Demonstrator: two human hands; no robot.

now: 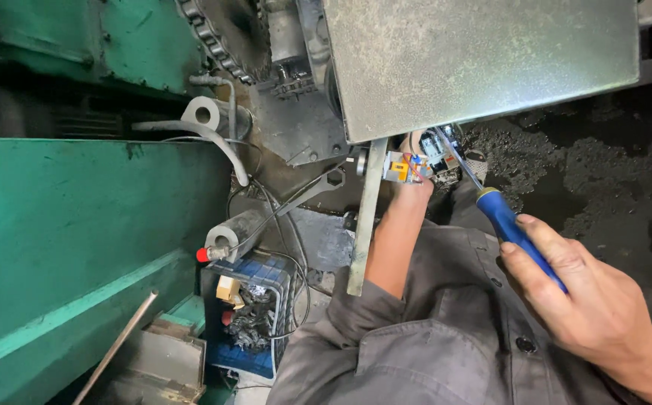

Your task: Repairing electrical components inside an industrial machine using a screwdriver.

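My right hand grips a screwdriver with a blue handle; its thin shaft runs up and left to a small electrical component with wires under the edge of a grey metal panel. My left hand reaches up under that panel and holds a small orange and grey electrical part beside the wires. Most of the left hand's fingers are hidden by the panel and the part. My grey sleeves and jacket fill the lower middle.
A green machine body fills the left. A chain and sprocket sit at the top. A wrench leans by a metal bar. A blue crate of scrap parts stands below. Dark, dirty floor lies right.
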